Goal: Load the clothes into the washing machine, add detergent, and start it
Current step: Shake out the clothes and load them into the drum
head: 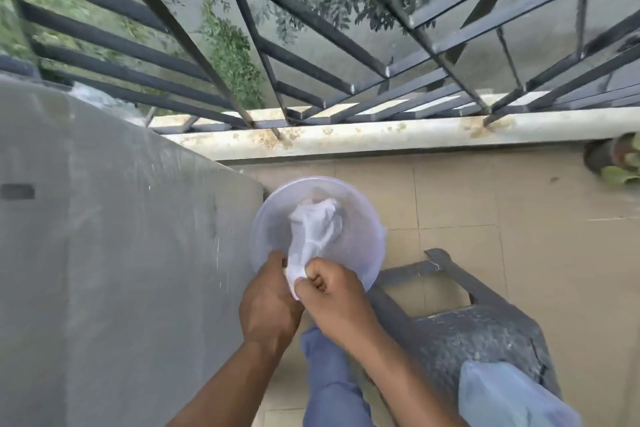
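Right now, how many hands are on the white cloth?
2: left hand and right hand both grip the white cloth at its near end, above the clear tub.

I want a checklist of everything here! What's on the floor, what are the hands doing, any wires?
Surface: beige tiled floor.
Job's things: white cloth hanging into a clear plastic tub; grey covered machine at left, lid not visible.
Clutter: grey plastic stool with a bluish bag on it; potted plant.
Grippers: left hand and right hand both grip the cloth's upper end.
Cables: nothing seen.
Surroundings: dark metal railing, stained ledge, trees beyond.
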